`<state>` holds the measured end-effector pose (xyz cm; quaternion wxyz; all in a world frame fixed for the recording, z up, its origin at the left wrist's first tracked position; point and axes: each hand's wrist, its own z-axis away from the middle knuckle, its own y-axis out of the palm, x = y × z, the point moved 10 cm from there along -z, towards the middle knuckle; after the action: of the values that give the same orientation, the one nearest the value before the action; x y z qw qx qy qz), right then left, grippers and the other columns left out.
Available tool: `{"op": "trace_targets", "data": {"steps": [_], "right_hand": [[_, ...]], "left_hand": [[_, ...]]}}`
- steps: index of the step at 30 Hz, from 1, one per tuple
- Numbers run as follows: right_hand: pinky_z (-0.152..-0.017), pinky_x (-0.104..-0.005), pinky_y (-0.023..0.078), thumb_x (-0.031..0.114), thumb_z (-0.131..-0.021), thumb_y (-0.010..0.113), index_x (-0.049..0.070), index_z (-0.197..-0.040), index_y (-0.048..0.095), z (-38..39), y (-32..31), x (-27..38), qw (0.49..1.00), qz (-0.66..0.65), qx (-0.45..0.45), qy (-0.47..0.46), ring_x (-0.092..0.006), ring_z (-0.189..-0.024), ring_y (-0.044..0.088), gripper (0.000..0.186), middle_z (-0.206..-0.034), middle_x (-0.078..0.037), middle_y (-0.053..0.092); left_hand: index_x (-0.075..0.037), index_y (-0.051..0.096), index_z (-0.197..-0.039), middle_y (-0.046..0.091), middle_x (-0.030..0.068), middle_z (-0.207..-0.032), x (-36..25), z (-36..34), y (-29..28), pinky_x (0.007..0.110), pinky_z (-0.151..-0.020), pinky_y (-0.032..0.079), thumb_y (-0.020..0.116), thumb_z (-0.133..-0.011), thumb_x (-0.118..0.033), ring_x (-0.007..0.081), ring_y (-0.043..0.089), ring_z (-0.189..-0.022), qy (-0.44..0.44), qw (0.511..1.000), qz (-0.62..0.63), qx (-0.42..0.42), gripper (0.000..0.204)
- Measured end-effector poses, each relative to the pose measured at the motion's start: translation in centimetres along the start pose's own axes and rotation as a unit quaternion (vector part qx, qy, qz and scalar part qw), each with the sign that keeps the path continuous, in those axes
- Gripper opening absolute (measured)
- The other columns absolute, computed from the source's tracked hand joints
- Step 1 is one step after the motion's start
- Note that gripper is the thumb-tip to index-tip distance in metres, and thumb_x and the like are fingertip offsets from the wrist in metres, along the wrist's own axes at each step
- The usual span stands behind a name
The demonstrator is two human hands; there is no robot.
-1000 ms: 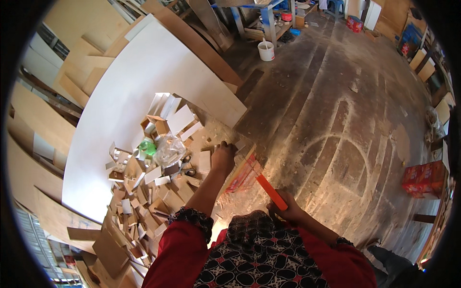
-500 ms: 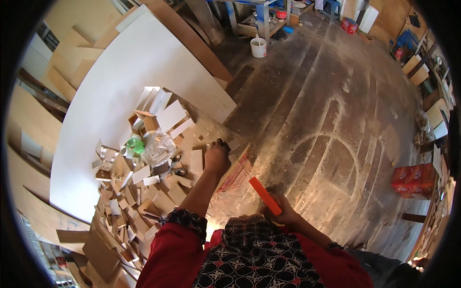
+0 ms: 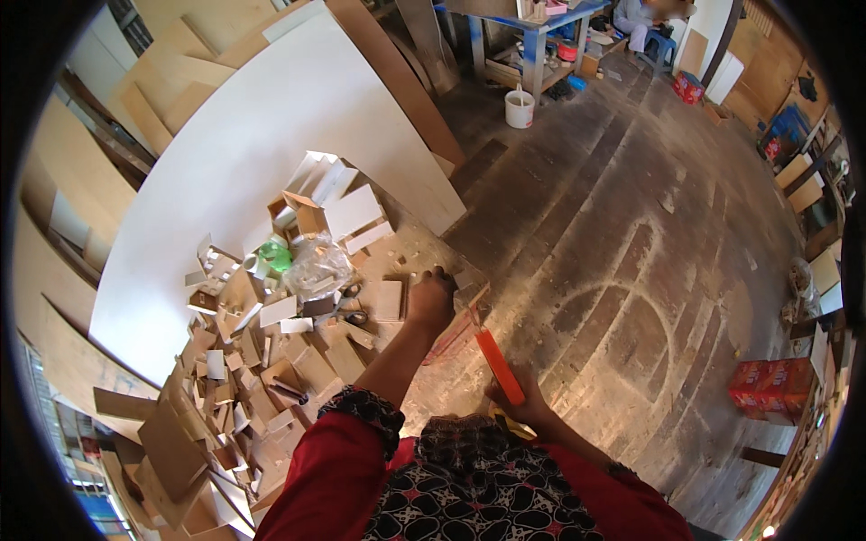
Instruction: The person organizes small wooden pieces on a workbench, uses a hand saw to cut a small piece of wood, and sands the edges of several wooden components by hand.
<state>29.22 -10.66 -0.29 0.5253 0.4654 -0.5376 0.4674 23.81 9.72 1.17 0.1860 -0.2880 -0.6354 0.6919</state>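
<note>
From the head camera, the person's left hand [image 3: 431,302] was closed over the near edge of a small sawdust-strewn wooden board [image 3: 424,261], fingers curled down onto it, at the corner where the board met the floor. The right hand [image 3: 523,408] was wrapped around the lower end of an orange-handled tool [image 3: 499,365], which slanted up and to the left so that its upper end came just beside the left hand and the board's edge; whether that end touched the wood could not be told. Both red sleeves [image 3: 334,469] entered from the lower edge, above a dark patterned garment. To the left of the board lay a heap of wood offcuts [image 3: 262,361], with a crumpled clear plastic bag [image 3: 316,266] and a green bottle [image 3: 278,259] among them. Behind the heap leaned a large white panel [image 3: 225,171]. The dusty plank floor [image 3: 631,270] spread to the right, with a red box [image 3: 774,386] near its far right edge and a white bucket [image 3: 520,108] standing beside a blue table [image 3: 532,27] at the top.
</note>
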Motion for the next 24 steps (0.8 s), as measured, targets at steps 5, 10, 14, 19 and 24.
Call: {"op": "trace_targets", "data": {"steps": [5, 10, 14, 19, 24], "right_hand": [[-0.054, -0.0242, 0.042, 0.014, -0.086, 0.069, -0.002, -0.120, 0.053, -0.8, 1.1, 0.8, 1.000, 0.014, -0.005, -0.014, -0.0061, -0.058, 0.044, 0.041, -0.062, -0.003, 0.051], [-0.057, -0.0234, 0.041, 0.018, -0.089, 0.067, 0.002, -0.097, 0.055, -3.8, 0.1, 0.1, 0.997, 0.017, 0.001, -0.072, -0.0074, -0.060, 0.044, 0.022, -0.066, -0.001, 0.051], [-0.057, -0.0251, 0.039, 0.017, -0.090, 0.065, 0.006, -0.082, 0.052, -3.3, -1.4, -2.0, 0.982, -0.171, -0.039, 0.074, -0.0073, -0.063, 0.044, 0.019, -0.073, 0.002, 0.049], [-0.056, -0.0257, 0.038, 0.017, -0.089, 0.066, 0.006, -0.079, 0.051, -4.1, -1.6, 0.3, 0.998, -0.049, -0.028, -0.008, -0.0061, -0.062, 0.043, 0.021, -0.069, 0.003, 0.047], [-0.055, -0.0257, 0.036, 0.016, -0.088, 0.067, 0.005, -0.074, 0.050, -4.4, -1.5, 0.1, 0.998, -0.062, 0.013, -0.023, -0.0061, -0.061, 0.042, 0.024, -0.065, 0.005, 0.044]], "left_hand": [[-0.004, 0.066, -0.086, 0.058, 0.0146, -0.099, 0.7, 0.4, 0.3, 0.040, -0.071, 0.054, 0.062, -0.068, 0.001, 0.0323, 0.058, -0.093, 0.033, 0.999, 0.009, -0.035, 0.019], [-0.004, 0.067, -0.089, 0.058, 0.0165, -0.101, 0.6, -0.2, 0.1, 0.042, -0.075, 0.053, 0.061, -0.068, 0.000, 0.0345, 0.058, -0.095, 0.025, 0.999, 0.008, -0.021, 0.023], [-0.005, 0.067, -0.090, 0.058, 0.0162, -0.101, 0.6, 0.0, 0.3, 0.043, -0.077, 0.053, 0.061, -0.068, -0.001, 0.0342, 0.058, -0.097, 0.012, 1.000, -0.011, -0.018, 0.022], [-0.006, 0.065, -0.089, 0.058, 0.0159, -0.102, 1.2, 0.3, -0.1, 0.042, -0.077, 0.053, 0.060, -0.071, -0.002, 0.0345, 0.058, -0.098, -0.008, 0.999, 0.038, -0.036, 0.019], [-0.007, 0.065, -0.089, 0.057, 0.0154, -0.099, 0.7, 0.5, -0.4, 0.042, -0.075, 0.053, 0.059, -0.073, -0.004, 0.0353, 0.058, -0.095, 0.011, 0.997, 0.039, -0.061, 0.017]]}}
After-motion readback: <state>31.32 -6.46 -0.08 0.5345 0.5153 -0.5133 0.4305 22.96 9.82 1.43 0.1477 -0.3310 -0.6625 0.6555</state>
